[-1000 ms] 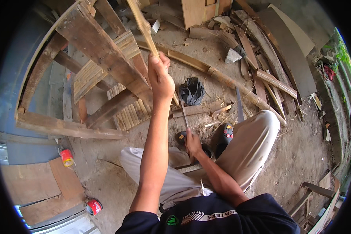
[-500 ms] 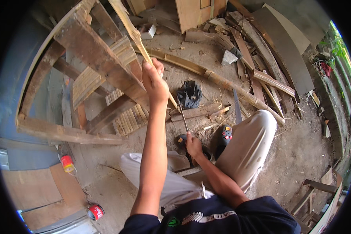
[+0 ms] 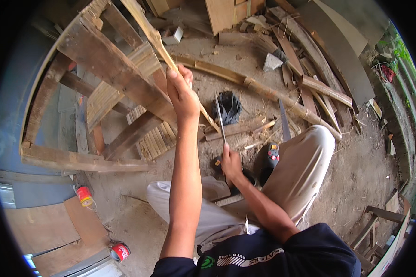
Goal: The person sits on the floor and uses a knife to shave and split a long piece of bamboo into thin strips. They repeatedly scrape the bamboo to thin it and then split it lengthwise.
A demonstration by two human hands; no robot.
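Observation:
My left hand [image 3: 184, 94] is closed around a long, pale split bamboo strip [image 3: 153, 39]. The strip slants from the upper left down past my wrist, and its lower end stops a little left of the blade. In my right hand [image 3: 231, 164], held low between my knees, is a knife [image 3: 221, 122] with a long narrow blade pointing up and away from me. My fist hides its handle. Blade and strip look apart. Behind the blade a crumpled black plastic bag [image 3: 229, 108] lies on the dirt floor.
A wooden frame with slats [image 3: 120, 69] stands close on the left. A long split bamboo pole [image 3: 263, 90] crosses the floor ahead. By my right knee a saw-like metal blade [image 3: 284, 121] stands up. Scrap boards [image 3: 328, 51] pile at far right; a red can [image 3: 120, 252] lies lower left.
The knife has swung right and more upright, away from the strip's lower end. My right hand has shifted slightly right. The left hand keeps its hold on the strip, which has moved slightly.

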